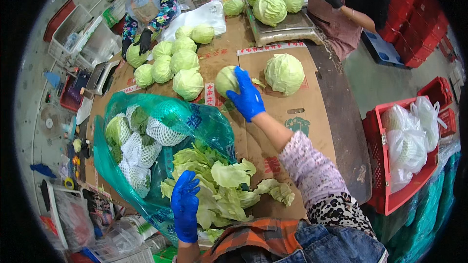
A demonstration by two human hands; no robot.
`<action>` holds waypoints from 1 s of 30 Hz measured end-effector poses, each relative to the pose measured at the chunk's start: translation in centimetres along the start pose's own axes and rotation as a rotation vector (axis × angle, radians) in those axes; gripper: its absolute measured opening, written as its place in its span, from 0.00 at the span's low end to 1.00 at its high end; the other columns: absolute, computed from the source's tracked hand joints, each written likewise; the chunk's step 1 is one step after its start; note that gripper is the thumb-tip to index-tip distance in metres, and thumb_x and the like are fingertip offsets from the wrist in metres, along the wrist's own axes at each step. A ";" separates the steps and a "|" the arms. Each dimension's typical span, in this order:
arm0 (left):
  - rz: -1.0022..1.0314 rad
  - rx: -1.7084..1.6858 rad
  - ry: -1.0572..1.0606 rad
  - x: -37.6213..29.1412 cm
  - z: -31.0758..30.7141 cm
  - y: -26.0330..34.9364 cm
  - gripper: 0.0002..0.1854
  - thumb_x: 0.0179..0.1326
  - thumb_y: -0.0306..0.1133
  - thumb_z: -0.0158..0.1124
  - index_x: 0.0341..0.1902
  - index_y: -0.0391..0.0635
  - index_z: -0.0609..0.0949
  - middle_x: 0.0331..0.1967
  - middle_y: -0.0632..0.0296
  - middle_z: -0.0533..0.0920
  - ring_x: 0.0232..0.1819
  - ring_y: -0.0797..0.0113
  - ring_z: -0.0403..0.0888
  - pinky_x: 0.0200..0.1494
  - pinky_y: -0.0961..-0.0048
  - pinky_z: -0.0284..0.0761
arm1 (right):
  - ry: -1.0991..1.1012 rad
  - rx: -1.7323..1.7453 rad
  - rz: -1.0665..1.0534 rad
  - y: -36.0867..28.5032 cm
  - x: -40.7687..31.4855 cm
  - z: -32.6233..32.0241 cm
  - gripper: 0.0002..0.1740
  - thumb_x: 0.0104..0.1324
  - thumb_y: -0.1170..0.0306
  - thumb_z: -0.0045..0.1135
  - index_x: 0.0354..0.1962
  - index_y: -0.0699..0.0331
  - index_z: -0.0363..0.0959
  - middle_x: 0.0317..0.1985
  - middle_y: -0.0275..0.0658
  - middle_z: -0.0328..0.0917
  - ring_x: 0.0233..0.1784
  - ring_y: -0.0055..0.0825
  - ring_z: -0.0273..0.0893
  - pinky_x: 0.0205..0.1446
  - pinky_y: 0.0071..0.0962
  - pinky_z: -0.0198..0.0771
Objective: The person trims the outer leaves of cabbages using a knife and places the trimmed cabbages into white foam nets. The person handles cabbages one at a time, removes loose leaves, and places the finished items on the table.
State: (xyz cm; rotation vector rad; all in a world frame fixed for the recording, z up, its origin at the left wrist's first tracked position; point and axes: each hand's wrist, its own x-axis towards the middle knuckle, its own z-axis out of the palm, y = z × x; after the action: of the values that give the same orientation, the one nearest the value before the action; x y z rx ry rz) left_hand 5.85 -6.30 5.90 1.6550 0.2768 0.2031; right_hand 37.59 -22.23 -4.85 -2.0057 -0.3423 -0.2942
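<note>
My right hand [246, 96], in a blue glove, reaches over the cardboard-covered table with its fingers on a green cabbage [226, 80]. A larger cabbage [284, 74] sits to its right, and a group of cabbages [172, 58] stands to its left. My left hand [185, 204], also blue-gloved, is raised with nothing in it, beside a heap of loose cabbage leaves [219, 186]. Left of the leaves, a green plastic bag [212, 126] lies open, holding several cabbages in white foam nets [140, 149].
Several cabbages rest on a platform scale [289, 33] at the back. A co-worker [146, 11] handles a cabbage at the back left; another person [334, 11] stands at the back right. Beyond the table's right edge, a red crate [380, 190] holds bagged produce [406, 146].
</note>
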 end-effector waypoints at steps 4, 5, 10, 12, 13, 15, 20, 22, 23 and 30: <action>0.028 0.060 -0.032 0.5 -0.6 -0.2 0.40 0.63 0.48 0.64 0.71 0.37 0.64 0.67 0.51 0.71 0.63 0.59 0.73 0.63 0.64 0.69 | -0.146 -0.208 0.091 -0.4 3.2 -0.2 0.48 0.61 0.62 0.64 0.73 0.52 0.46 0.75 0.55 0.46 0.62 0.55 0.70 0.62 0.44 0.70; 0.036 0.075 -0.037 0.7 -0.7 -0.3 0.40 0.63 0.48 0.64 0.71 0.37 0.64 0.67 0.51 0.71 0.63 0.59 0.73 0.63 0.64 0.69 | -0.160 -0.279 0.122 -0.1 3.9 -0.1 0.47 0.62 0.61 0.63 0.73 0.52 0.46 0.75 0.56 0.46 0.60 0.56 0.72 0.60 0.45 0.71; 0.005 0.096 -0.015 1.0 -1.4 -0.7 0.39 0.62 0.48 0.65 0.71 0.37 0.65 0.66 0.52 0.71 0.63 0.60 0.73 0.63 0.64 0.68 | -0.052 -0.319 0.250 3.8 6.9 1.2 0.45 0.65 0.58 0.59 0.71 0.65 0.46 0.73 0.59 0.49 0.59 0.57 0.73 0.60 0.47 0.71; 0.010 0.103 -0.002 1.3 -1.3 -0.9 0.39 0.62 0.48 0.65 0.70 0.37 0.66 0.66 0.52 0.72 0.63 0.60 0.73 0.63 0.64 0.68 | -0.041 -0.305 0.391 7.9 6.1 2.0 0.38 0.66 0.61 0.57 0.66 0.71 0.53 0.66 0.62 0.60 0.59 0.56 0.72 0.60 0.46 0.71; 0.008 0.100 0.000 1.2 -1.4 -1.0 0.38 0.62 0.47 0.65 0.70 0.38 0.66 0.66 0.52 0.72 0.63 0.60 0.73 0.63 0.64 0.68 | -0.061 -0.164 0.485 7.6 5.1 1.9 0.35 0.65 0.62 0.57 0.64 0.70 0.55 0.61 0.61 0.65 0.59 0.56 0.73 0.60 0.46 0.71; 0.010 0.094 0.002 0.8 -1.6 -1.1 0.38 0.62 0.47 0.66 0.70 0.38 0.67 0.66 0.52 0.72 0.63 0.59 0.73 0.63 0.64 0.68 | -0.139 -0.062 0.544 5.3 1.4 1.2 0.31 0.64 0.65 0.57 0.61 0.67 0.60 0.54 0.58 0.73 0.56 0.55 0.74 0.59 0.45 0.71; 0.053 0.058 0.008 0.5 -1.6 -1.0 0.32 0.64 0.37 0.63 0.69 0.38 0.67 0.65 0.52 0.73 0.63 0.59 0.74 0.64 0.64 0.68 | -0.353 -0.088 0.065 0.9 -6.2 -0.3 0.24 0.63 0.65 0.60 0.58 0.55 0.72 0.53 0.49 0.76 0.52 0.49 0.77 0.56 0.42 0.73; 0.077 0.056 0.016 0.5 -1.7 -0.7 0.31 0.64 0.33 0.62 0.69 0.38 0.67 0.65 0.52 0.73 0.63 0.59 0.74 0.64 0.64 0.68 | -0.278 -0.086 -0.093 1.3 -4.4 1.3 0.25 0.63 0.66 0.61 0.58 0.53 0.71 0.55 0.49 0.74 0.53 0.49 0.77 0.57 0.42 0.73; 0.085 0.064 0.004 0.4 -1.6 -0.3 0.30 0.64 0.32 0.61 0.69 0.38 0.67 0.65 0.52 0.73 0.63 0.60 0.74 0.64 0.64 0.68 | -0.236 -0.083 -0.177 1.4 -3.2 1.9 0.25 0.63 0.66 0.61 0.59 0.52 0.71 0.56 0.49 0.73 0.53 0.48 0.76 0.57 0.42 0.73; 0.164 0.284 0.037 -0.4 -3.9 -1.0 0.29 0.60 0.19 0.61 0.67 0.38 0.70 0.67 0.52 0.71 0.66 0.60 0.70 0.67 0.64 0.66 | -0.546 -0.332 0.031 1.0 -3.5 2.0 0.11 0.63 0.64 0.54 0.41 0.55 0.79 0.44 0.52 0.80 0.48 0.51 0.79 0.51 0.44 0.75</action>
State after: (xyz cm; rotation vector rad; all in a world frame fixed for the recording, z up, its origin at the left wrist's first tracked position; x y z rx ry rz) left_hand 4.28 -2.62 5.36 1.9586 0.2049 0.3302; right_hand 34.85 -21.26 -7.73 -2.4008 -0.6346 0.2437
